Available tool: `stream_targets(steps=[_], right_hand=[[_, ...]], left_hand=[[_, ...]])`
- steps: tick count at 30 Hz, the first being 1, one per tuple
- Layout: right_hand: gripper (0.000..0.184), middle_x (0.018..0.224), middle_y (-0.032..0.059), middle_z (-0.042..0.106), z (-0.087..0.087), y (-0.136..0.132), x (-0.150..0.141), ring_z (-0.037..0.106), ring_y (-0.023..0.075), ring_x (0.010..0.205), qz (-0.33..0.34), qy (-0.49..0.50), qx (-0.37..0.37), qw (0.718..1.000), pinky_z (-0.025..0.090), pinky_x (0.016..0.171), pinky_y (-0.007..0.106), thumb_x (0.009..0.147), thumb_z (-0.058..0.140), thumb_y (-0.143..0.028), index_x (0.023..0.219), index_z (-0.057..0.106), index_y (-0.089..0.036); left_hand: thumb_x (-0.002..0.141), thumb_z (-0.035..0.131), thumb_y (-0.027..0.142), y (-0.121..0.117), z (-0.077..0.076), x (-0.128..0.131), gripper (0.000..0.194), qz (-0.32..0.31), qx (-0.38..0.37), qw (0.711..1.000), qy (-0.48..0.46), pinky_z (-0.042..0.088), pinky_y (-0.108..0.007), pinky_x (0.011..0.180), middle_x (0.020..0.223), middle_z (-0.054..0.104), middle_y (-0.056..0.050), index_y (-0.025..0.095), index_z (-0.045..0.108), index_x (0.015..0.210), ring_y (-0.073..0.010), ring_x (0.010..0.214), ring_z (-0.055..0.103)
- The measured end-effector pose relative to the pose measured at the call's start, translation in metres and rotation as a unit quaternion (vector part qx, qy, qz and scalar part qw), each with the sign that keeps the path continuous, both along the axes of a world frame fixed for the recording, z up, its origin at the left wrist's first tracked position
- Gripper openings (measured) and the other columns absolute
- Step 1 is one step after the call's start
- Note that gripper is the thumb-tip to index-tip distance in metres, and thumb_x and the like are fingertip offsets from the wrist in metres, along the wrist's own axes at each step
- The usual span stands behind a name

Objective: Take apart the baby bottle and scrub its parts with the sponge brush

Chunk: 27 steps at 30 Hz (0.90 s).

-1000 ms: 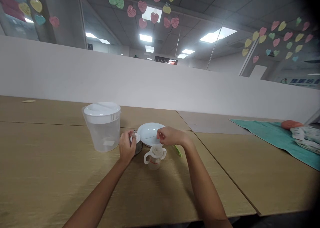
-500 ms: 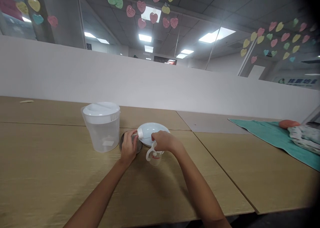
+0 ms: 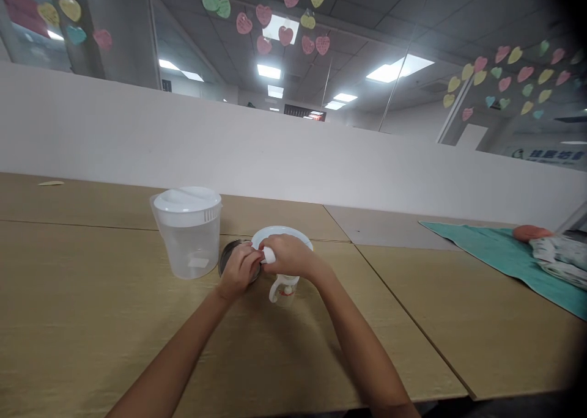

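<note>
A clear baby cup with white handles (image 3: 283, 286) stands on the wooden table (image 3: 92, 320) in front of me. My right hand (image 3: 287, 256) hovers just above the cup, fingers closed on a small white cap (image 3: 269, 255). My left hand (image 3: 239, 269) meets it from the left, also gripping a small item by the cap; what it holds is mostly hidden by the fingers. Behind the left hand lies a metal dish (image 3: 227, 254). A white plate (image 3: 287, 233) peeks out behind the right hand.
A translucent lidded pitcher (image 3: 189, 231) stands left of my hands. A teal cloth (image 3: 513, 253) with an orange object (image 3: 531, 232) and patterned fabric (image 3: 562, 253) lies at the far right. A white partition (image 3: 293, 155) runs along the table's back edge.
My right hand moved left from the plate's edge to above the cup and met my left hand. The left hand lifted its small white-capped item toward the right hand.
</note>
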State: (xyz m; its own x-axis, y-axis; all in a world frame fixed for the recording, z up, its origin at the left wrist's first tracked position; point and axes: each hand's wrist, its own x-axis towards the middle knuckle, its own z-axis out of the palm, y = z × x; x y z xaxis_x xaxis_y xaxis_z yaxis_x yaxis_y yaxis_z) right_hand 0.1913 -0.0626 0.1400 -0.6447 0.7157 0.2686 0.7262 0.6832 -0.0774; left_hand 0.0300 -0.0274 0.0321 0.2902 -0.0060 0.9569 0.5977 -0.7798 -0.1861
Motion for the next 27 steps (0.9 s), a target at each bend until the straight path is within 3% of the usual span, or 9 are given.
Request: stream_targets(steps=[4, 8, 11, 16, 25, 27], right_hand=[[0.019, 0.081, 0.0049, 0.066, 0.005, -0.009, -0.007, 0.059, 0.0182, 0.074, -0.055, -0.049, 0.064, 0.995, 0.035, 0.063, 0.027, 0.073, 0.053, -0.029, 0.084, 0.062, -0.017], [0.020, 0.078, 0.0067, 0.066, 0.007, -0.018, -0.012, 0.060, 0.0196, 0.072, -0.078, -0.082, 0.094, 0.989, 0.036, 0.073, 0.032, 0.072, 0.053, -0.031, 0.080, 0.062, -0.016], [0.020, 0.077, 0.0093, 0.067, 0.006, -0.023, -0.015, 0.061, 0.0209, 0.073, -0.068, -0.106, 0.118, 0.985, 0.034, 0.082, 0.037, 0.072, 0.053, -0.031, 0.078, 0.063, -0.015], [0.020, 0.071, 0.0110, 0.067, 0.011, -0.030, -0.017, 0.061, 0.0211, 0.068, -0.030, -0.141, 0.137, 0.980, 0.033, 0.079, 0.036, 0.074, 0.052, -0.031, 0.072, 0.064, -0.014], [0.042, 0.068, 0.0065, 0.067, 0.019, 0.000, 0.011, 0.061, 0.0176, 0.069, -0.017, -0.084, 0.097, 0.992, 0.029, 0.086, 0.032, 0.074, 0.057, -0.052, 0.097, 0.068, -0.020], [0.041, 0.066, 0.0063, 0.067, 0.019, 0.000, 0.013, 0.061, 0.0174, 0.067, -0.014, -0.082, 0.102, 0.991, 0.029, 0.086, 0.032, 0.073, 0.058, -0.053, 0.093, 0.069, -0.019]], left_hand=[[0.085, 0.047, 0.011, 0.004, 0.005, -0.006, 0.017, 0.031, -0.019, 0.999, 0.002, 0.051, -0.035, 0.081, 0.083, 0.057, -0.006, 0.017, 0.053, 0.100, -0.0182, 0.089, 0.056], [0.089, 0.042, 0.017, 0.008, 0.002, -0.008, 0.017, 0.036, -0.040, 0.998, 0.014, 0.051, -0.033, 0.076, 0.078, 0.056, -0.007, 0.017, 0.057, 0.096, -0.0180, 0.084, 0.055], [0.090, 0.040, 0.021, 0.014, -0.003, -0.009, 0.021, 0.023, -0.056, 0.998, 0.018, 0.051, -0.033, 0.074, 0.074, 0.056, -0.007, 0.018, 0.060, 0.088, -0.0182, 0.082, 0.056], [0.091, 0.037, 0.030, 0.021, -0.011, -0.014, 0.028, 0.008, -0.112, 0.993, 0.030, 0.052, -0.035, 0.077, 0.070, 0.054, -0.005, 0.020, 0.061, 0.079, -0.0183, 0.084, 0.057], [0.087, 0.044, 0.017, 0.011, 0.000, -0.004, 0.016, 0.068, -0.061, 0.994, 0.053, 0.050, -0.035, 0.077, 0.079, 0.055, -0.007, 0.017, 0.059, 0.094, -0.0192, 0.088, 0.055], [0.087, 0.045, 0.015, 0.010, 0.002, -0.002, 0.015, 0.067, -0.047, 0.995, 0.058, 0.050, -0.035, 0.076, 0.078, 0.054, -0.007, 0.016, 0.058, 0.094, -0.0192, 0.087, 0.054]])
